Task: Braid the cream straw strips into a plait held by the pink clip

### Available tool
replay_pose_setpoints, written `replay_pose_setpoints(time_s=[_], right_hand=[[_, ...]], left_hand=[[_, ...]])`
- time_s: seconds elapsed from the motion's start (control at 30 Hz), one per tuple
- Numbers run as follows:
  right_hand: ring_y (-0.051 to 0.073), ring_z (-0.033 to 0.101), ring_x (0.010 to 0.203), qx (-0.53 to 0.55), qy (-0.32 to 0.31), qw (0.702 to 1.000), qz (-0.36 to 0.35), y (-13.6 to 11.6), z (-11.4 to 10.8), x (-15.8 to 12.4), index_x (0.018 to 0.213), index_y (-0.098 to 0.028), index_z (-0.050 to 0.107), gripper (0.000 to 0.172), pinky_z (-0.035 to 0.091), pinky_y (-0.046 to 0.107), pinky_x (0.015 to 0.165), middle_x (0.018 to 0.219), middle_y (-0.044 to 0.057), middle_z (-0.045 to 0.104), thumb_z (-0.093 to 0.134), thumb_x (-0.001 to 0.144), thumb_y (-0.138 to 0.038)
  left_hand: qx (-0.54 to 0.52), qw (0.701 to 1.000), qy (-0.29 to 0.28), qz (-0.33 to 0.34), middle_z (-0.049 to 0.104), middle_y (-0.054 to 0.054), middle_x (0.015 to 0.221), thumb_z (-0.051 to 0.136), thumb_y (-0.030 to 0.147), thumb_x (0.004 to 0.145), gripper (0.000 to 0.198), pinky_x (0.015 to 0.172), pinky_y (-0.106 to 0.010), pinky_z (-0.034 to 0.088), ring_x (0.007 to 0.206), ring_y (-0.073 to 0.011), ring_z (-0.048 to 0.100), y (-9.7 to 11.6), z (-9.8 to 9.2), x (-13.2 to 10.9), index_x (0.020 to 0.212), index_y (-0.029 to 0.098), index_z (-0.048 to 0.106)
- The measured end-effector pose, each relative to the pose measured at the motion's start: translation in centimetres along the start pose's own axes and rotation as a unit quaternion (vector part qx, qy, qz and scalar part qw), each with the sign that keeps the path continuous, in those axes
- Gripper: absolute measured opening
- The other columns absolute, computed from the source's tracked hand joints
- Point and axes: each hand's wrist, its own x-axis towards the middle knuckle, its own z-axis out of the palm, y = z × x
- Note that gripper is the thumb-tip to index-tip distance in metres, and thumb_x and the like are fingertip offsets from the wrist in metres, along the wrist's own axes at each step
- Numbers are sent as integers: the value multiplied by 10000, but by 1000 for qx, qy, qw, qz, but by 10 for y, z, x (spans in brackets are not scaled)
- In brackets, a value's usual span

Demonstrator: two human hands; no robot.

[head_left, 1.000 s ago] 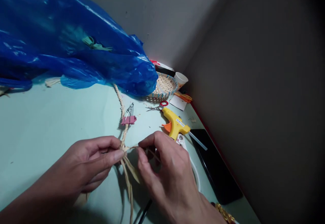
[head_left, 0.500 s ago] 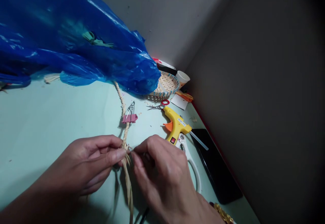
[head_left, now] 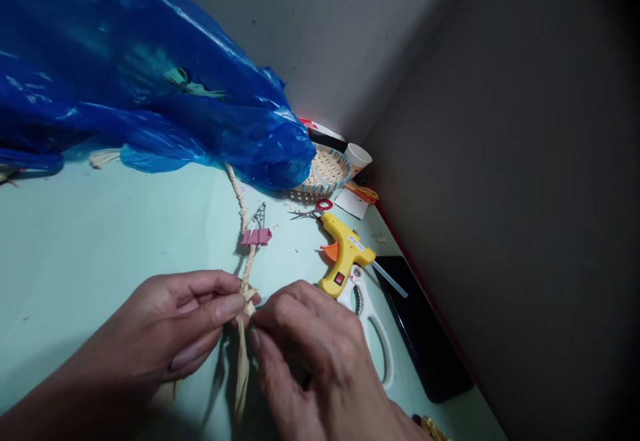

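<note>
A pale plaited straw braid (head_left: 249,262) runs up from my hands and passes under the blue plastic bag. My left hand (head_left: 185,324) pinches the lower end of the braid between thumb and forefinger. Close beside it, my right hand (head_left: 320,354) is closed on a straw strand at the braid's right side. One loose straw strand (head_left: 241,367) hangs down between the hands. Above them a pink binder clip (head_left: 257,237) grips the braid, its wire handles pointing up.
The blue plastic bag (head_left: 150,81) covers the back left. To the right lie red-handled scissors (head_left: 323,207), a yellow glue gun (head_left: 346,254), white-handled shears (head_left: 377,337) and a black phone-like slab (head_left: 425,334). A woven basket (head_left: 327,171) and a paper cup (head_left: 359,156) stand by the wall.
My right hand has moved slightly down and left, drawing a strand against the braid. The hanging strand has swung left. My left hand keeps its pinch.
</note>
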Motion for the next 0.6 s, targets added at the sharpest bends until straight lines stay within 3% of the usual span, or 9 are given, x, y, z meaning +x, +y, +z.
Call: replay_pose_setpoints(time_s=[0.2,0.43,0.6], right_hand=[[118,630,741,90,-34,994,54,4,-4,4,882,-181,672,107,459,223,698,808,3,688,584,934,-150],[124,564,720,122,-32,982,138,3,1,3,879,-200,630,72,414,230,660,791,-15,662,620,950,-207],[124,548,663,172,-45,965,194,3,0,9,871,-193,607,59,403,222,600,760,-14,628,652,909,-195]], left_hand=[[-35,999,-11,-22,433,87,445,922,444,655,332,333,-178,333,333,-68,377,-7,-7,5,868,225,792],[-36,999,-24,-32,394,96,464,932,472,645,410,347,-154,257,375,-47,309,-8,-7,7,926,204,800],[-18,998,-27,-59,459,65,549,904,574,664,486,404,-125,178,441,-18,261,-1,-4,5,920,177,787]])
